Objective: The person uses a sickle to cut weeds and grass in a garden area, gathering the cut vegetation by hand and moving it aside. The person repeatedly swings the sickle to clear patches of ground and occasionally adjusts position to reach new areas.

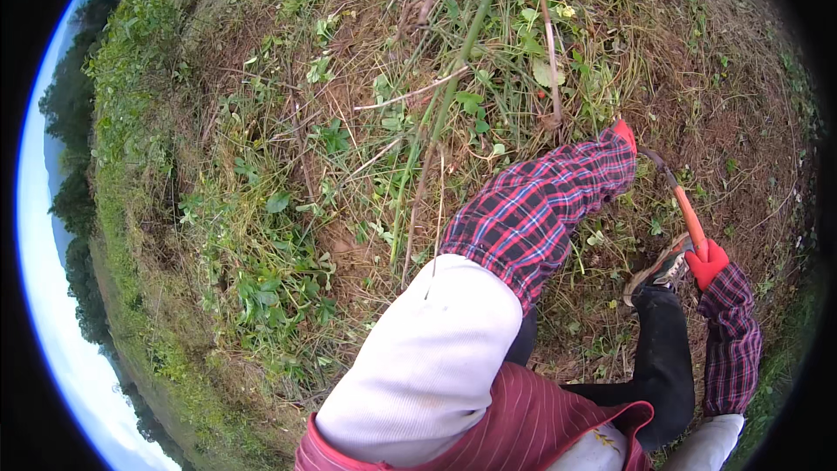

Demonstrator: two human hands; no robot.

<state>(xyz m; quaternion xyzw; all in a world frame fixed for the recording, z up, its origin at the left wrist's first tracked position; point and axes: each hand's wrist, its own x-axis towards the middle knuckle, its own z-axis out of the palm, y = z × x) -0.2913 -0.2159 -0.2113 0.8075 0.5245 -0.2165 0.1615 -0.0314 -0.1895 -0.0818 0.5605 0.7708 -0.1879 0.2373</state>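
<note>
My right hand (707, 264), in a red glove, grips the orange handle (689, 216) of a tool that looks like a sickle. Its dark metal neck (654, 157) curves toward my left cuff, and the far end of the blade is hidden there. Only a bit of the red glove on my left hand (624, 135) shows past a plaid sleeve cover (523, 209). What its fingers do is out of sight. Around that hand lie cut grass and weeds, and a brown stalk (550, 59) rises just beyond it.
A long green stem (467, 46) slants across the view close to the camera. My shoe (660, 268) rests on the weedy ground near the tool. Leafy low plants (268, 294) grow at left. A strip of bushes (131, 78) and trees (75, 203) lines the left rim.
</note>
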